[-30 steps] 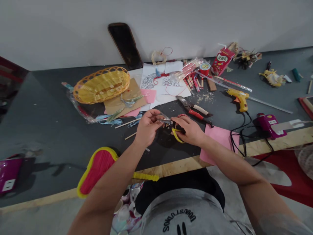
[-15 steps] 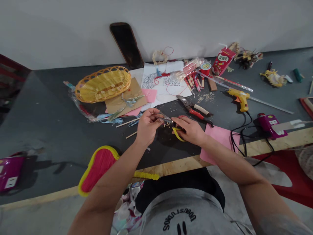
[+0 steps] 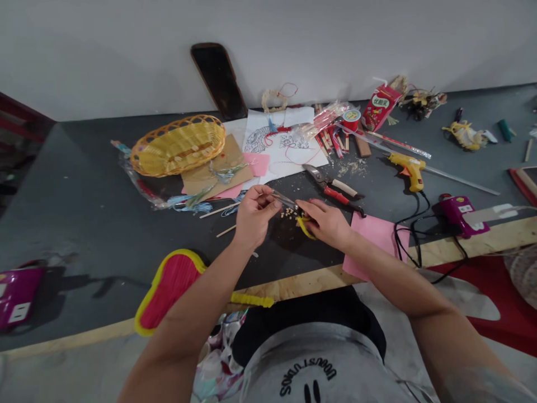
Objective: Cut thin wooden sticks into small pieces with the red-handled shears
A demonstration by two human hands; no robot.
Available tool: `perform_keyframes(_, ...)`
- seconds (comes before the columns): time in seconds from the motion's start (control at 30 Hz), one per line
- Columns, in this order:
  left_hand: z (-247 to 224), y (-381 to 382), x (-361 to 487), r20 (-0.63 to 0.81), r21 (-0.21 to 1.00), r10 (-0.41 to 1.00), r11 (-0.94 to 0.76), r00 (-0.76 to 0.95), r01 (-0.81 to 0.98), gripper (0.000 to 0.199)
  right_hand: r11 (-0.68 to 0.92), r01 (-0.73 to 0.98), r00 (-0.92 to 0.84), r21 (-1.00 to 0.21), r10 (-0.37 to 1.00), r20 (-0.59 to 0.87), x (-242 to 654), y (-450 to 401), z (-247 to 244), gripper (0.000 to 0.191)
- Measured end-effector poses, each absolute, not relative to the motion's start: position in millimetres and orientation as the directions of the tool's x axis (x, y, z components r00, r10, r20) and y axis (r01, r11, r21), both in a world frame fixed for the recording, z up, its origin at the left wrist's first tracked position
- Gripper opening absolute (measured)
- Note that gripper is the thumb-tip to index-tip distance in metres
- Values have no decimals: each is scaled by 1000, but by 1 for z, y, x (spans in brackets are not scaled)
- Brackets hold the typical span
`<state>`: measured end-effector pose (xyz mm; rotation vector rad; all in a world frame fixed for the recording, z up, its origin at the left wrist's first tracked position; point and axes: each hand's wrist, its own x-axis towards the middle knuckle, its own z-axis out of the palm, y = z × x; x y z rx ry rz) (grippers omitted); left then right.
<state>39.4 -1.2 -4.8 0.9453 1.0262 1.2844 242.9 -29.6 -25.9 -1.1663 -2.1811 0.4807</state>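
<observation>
1. Workbench [image 3: 92, 212]: probably keeps materials within reach; smooth, dark top, pale wooden edge.
2. Basket [image 3: 172, 146]: set back, perhaps for working room; oval, woven, yellow.
3. Right hand [image 3: 329, 224]: curled around the handle of 1 pair of scissors [image 3: 289, 202], presumably for control.
4. Left hand [image 3: 253, 218]: thumb and fingers drawn close at the blade ends, perhaps steadying; any pinched piece cannot be discerned.
5. Scissors: between the 2 hands; slim metal blades, curved yellow grip.
6. Fragments [image 3: 288, 214]: beige, blocky, near the blades.
</observation>
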Motion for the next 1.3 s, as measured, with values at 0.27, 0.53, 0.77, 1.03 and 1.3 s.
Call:
perform_keyframes(0.27,-3,-2,38,-80,946,996,90,44,-311,47,557,611,-382,-563,830,407,243,-28,-16,47)
perform_keyframes(0.53,0,-2,39,-112,929,993,117,34,-351,49,569,647,-442,-507,822,360,243,-28,-21,47)
perform_keyframes(0.77,-2,-2,40,-122,925,992,119,15,-361,50,562,670,-454,-486,827,330,244,-28,-20,47)
perform_keyframes(1.03,-3,-2,41,-121,933,993,116,9,-340,50,562,690,-448,-456,826,342,242,-29,-24,46)
perform_keyframes(1.3,-6,3,26,-11,978,997,-5,76,209,27,450,627,-231,-636,887,400,252,-19,-24,43)
